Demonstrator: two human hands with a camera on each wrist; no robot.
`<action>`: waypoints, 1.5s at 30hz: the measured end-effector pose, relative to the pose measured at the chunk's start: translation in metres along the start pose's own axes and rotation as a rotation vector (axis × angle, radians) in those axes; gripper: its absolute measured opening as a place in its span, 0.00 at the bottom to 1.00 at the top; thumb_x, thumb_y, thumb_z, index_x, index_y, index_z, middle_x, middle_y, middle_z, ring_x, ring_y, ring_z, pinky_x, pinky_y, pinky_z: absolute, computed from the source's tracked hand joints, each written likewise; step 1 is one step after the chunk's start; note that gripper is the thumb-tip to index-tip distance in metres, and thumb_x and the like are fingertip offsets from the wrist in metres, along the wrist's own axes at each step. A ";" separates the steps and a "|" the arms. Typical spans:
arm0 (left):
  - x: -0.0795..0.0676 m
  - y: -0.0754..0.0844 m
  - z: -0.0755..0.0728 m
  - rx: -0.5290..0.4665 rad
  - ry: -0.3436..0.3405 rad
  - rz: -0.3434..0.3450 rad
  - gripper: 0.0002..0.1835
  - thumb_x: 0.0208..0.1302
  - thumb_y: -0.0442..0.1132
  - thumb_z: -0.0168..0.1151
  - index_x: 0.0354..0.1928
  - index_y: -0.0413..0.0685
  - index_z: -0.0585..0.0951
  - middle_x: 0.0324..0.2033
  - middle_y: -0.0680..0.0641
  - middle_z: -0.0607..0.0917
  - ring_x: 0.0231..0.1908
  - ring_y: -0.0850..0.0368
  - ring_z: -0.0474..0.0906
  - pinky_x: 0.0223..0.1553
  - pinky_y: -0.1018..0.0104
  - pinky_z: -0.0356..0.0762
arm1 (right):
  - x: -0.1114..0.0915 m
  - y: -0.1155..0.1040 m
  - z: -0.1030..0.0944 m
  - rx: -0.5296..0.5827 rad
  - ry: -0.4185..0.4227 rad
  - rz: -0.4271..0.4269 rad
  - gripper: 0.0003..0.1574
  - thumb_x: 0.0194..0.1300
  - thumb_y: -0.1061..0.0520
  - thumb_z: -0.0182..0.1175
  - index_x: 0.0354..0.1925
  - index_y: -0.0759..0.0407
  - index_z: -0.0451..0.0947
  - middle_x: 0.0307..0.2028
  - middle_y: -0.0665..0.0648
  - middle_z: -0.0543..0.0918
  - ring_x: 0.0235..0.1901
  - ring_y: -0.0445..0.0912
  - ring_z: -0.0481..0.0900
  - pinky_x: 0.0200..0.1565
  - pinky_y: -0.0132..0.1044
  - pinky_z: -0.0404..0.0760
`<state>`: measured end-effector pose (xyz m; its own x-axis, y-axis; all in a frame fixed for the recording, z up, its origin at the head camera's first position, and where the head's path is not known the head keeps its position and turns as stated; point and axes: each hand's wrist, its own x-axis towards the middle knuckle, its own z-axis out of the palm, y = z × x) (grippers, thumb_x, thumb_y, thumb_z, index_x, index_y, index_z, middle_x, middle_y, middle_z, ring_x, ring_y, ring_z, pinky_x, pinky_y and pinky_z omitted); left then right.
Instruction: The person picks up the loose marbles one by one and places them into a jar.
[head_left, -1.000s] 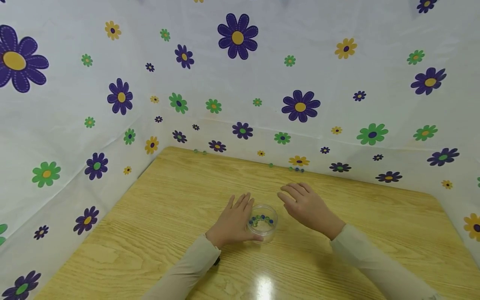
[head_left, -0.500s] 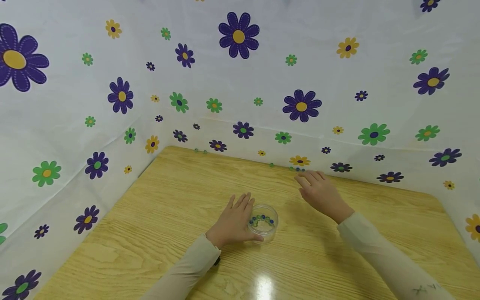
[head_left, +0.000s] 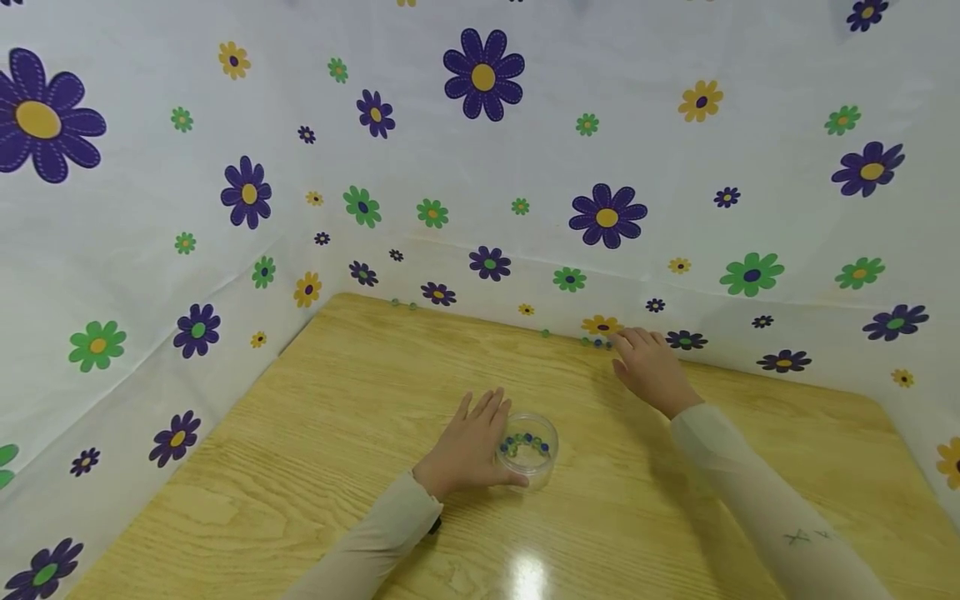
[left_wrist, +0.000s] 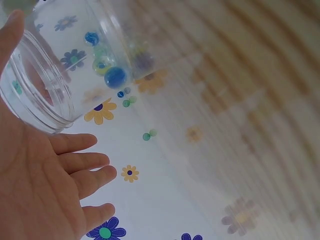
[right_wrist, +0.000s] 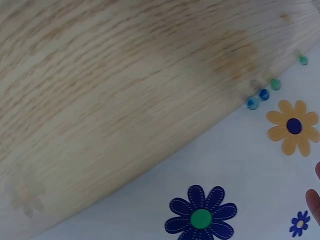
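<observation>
Touching a clear jar (head_left: 539, 479) of marbles (head_left: 528, 437) well in from the tabletop's (head_left: 375, 375) far edge, the left hand (head_left: 468, 446) is spread. The right hand (head_left: 651, 365), thumb and fingers apart, hovers just beside loose marbles (head_left: 597, 342) there.

Right hand (head_left: 654, 371) carried from beside clear jar (head_left: 544, 467) to far edge of desk (head_left: 337, 400); fingertips (head_left: 619, 337) brought just beside right end of short bead row (head_left: 597, 342), contact not discernible; right sleeve (head_left: 750, 483) extended toward same edge, dark marks (head_left: 798, 537) on it brought into view since one second ago; arm's shadow (head_left: 663, 454) drawn out toward far edge; whole scene shifted slightly rightward in head view
</observation>
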<state>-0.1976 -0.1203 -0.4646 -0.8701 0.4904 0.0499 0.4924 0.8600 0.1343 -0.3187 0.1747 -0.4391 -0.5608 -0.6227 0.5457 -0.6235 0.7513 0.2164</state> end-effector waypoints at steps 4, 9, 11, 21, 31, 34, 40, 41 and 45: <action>0.000 0.000 0.001 0.022 -0.002 0.002 0.61 0.45 0.77 0.56 0.70 0.38 0.57 0.71 0.37 0.55 0.72 0.44 0.52 0.71 0.44 0.46 | 0.001 0.005 0.006 0.029 -0.044 0.040 0.24 0.51 0.62 0.68 0.47 0.67 0.75 0.42 0.64 0.81 0.43 0.57 0.80 0.43 0.50 0.79; 0.000 0.000 0.001 0.037 0.010 0.002 0.61 0.44 0.78 0.55 0.70 0.38 0.58 0.71 0.38 0.56 0.72 0.45 0.53 0.70 0.44 0.47 | 0.005 0.010 0.011 0.053 -0.161 0.134 0.25 0.55 0.60 0.66 0.50 0.67 0.74 0.44 0.65 0.80 0.44 0.59 0.79 0.45 0.53 0.78; 0.000 0.000 0.001 0.036 0.014 0.003 0.61 0.44 0.78 0.56 0.70 0.38 0.58 0.71 0.38 0.56 0.72 0.45 0.53 0.70 0.44 0.48 | 0.007 0.012 0.014 0.065 -0.220 0.177 0.26 0.57 0.59 0.65 0.52 0.67 0.73 0.46 0.66 0.80 0.46 0.59 0.78 0.47 0.54 0.77; 0.000 0.001 0.001 0.039 0.007 -0.003 0.61 0.44 0.78 0.55 0.70 0.38 0.57 0.72 0.38 0.55 0.72 0.45 0.52 0.71 0.44 0.47 | 0.013 0.015 0.028 0.102 -0.304 0.270 0.22 0.59 0.60 0.61 0.51 0.68 0.72 0.48 0.68 0.79 0.49 0.62 0.77 0.47 0.58 0.76; 0.000 0.000 0.001 0.033 -0.003 -0.005 0.61 0.45 0.78 0.55 0.71 0.38 0.56 0.72 0.39 0.55 0.72 0.45 0.51 0.71 0.44 0.46 | 0.018 0.018 0.048 0.108 -0.388 0.328 0.21 0.61 0.60 0.58 0.50 0.69 0.73 0.51 0.69 0.78 0.51 0.63 0.76 0.50 0.58 0.76; 0.000 0.000 0.002 0.034 -0.009 -0.004 0.62 0.44 0.78 0.55 0.71 0.38 0.56 0.72 0.38 0.54 0.72 0.45 0.51 0.71 0.44 0.45 | 0.019 0.019 0.051 0.103 -0.406 0.332 0.21 0.61 0.60 0.58 0.50 0.70 0.73 0.52 0.70 0.78 0.51 0.63 0.77 0.49 0.57 0.77; 0.000 0.000 0.003 0.050 -0.011 -0.003 0.62 0.43 0.79 0.55 0.71 0.38 0.57 0.72 0.38 0.55 0.72 0.45 0.51 0.71 0.45 0.46 | 0.020 0.020 0.056 0.097 -0.448 0.358 0.23 0.63 0.59 0.57 0.54 0.69 0.72 0.53 0.70 0.78 0.52 0.64 0.76 0.51 0.57 0.75; 0.000 0.000 0.003 0.054 -0.009 -0.002 0.62 0.43 0.79 0.55 0.70 0.38 0.57 0.72 0.38 0.55 0.72 0.45 0.52 0.71 0.45 0.46 | 0.020 0.020 0.056 0.096 -0.453 0.361 0.23 0.63 0.58 0.56 0.54 0.69 0.72 0.52 0.70 0.78 0.52 0.64 0.76 0.52 0.57 0.75; 0.000 0.000 0.001 0.058 -0.006 -0.005 0.62 0.43 0.78 0.56 0.70 0.38 0.57 0.71 0.38 0.56 0.72 0.46 0.52 0.71 0.45 0.47 | 0.023 0.018 0.058 0.084 -0.467 0.364 0.22 0.64 0.58 0.56 0.53 0.69 0.73 0.51 0.69 0.79 0.51 0.63 0.77 0.51 0.57 0.75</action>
<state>-0.1971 -0.1202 -0.4661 -0.8724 0.4870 0.0430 0.4889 0.8689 0.0770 -0.3743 0.1614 -0.4693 -0.9148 -0.3729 0.1550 -0.3764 0.9264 0.0071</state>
